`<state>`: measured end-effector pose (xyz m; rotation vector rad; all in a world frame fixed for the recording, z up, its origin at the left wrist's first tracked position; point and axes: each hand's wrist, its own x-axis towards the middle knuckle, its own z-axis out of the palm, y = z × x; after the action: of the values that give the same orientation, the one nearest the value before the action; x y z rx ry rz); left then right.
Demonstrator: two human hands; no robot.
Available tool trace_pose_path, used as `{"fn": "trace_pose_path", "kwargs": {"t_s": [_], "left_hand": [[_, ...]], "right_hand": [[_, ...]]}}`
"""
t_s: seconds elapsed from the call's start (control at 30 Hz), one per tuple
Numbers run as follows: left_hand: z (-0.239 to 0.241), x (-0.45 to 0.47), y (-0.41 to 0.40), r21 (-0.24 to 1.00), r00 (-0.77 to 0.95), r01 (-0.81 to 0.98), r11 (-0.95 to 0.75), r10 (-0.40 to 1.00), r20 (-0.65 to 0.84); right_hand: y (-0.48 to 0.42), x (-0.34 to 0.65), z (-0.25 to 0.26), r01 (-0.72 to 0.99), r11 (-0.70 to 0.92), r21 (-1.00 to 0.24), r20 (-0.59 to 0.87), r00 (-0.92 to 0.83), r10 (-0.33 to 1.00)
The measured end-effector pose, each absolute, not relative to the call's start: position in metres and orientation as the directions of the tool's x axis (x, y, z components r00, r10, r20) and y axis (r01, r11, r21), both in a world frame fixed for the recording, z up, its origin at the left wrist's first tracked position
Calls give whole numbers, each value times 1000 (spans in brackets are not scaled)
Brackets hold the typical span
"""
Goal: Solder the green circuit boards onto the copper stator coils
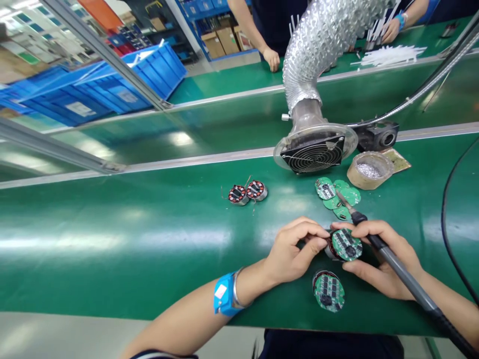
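Observation:
A round green circuit board (347, 244) sits tilted on a copper-wound motor stator (331, 251) in front of me. At its left edge my left hand (294, 249) is closed, thumb and forefinger pinched together; what lies between the tips is too small to tell. My right hand (396, 262) grips a soldering iron (398, 271), its tip pointing up and left above the board, while fingers and thumb of that hand also steady the board and stator from the right. Nearer to me stands another stator with a circuit board (329, 293) on top.
Loose round circuit boards (352, 194) lie beyond the iron, beside a tub of silvery shavings (368, 169). Two bare stators (247, 192) stand left of them. A fume extractor (316, 149) overhangs the bench. Across, blue crates (112, 89) and a co-worker's hand (272, 60) show.

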<state>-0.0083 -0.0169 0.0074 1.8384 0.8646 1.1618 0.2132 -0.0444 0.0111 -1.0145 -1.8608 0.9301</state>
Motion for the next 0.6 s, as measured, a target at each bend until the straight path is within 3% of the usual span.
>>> {"fn": "trace_pose_path", "kwargs": {"t_s": [0.1,0.33,0.6], "left_hand": [[10,-4,-24,935,319,57,-351,893,316],[10,6,-25,924,245,89,-371,908,341],[11,11,-25,925,151,68,-374,920,361]], "right_hand": [[-46,213,9,394,451,-801,358,-288,888],[-47,208,8,508,429,-747,363,-229,903],[-46,206,10,478,385,-790,302,-243,922]]}}
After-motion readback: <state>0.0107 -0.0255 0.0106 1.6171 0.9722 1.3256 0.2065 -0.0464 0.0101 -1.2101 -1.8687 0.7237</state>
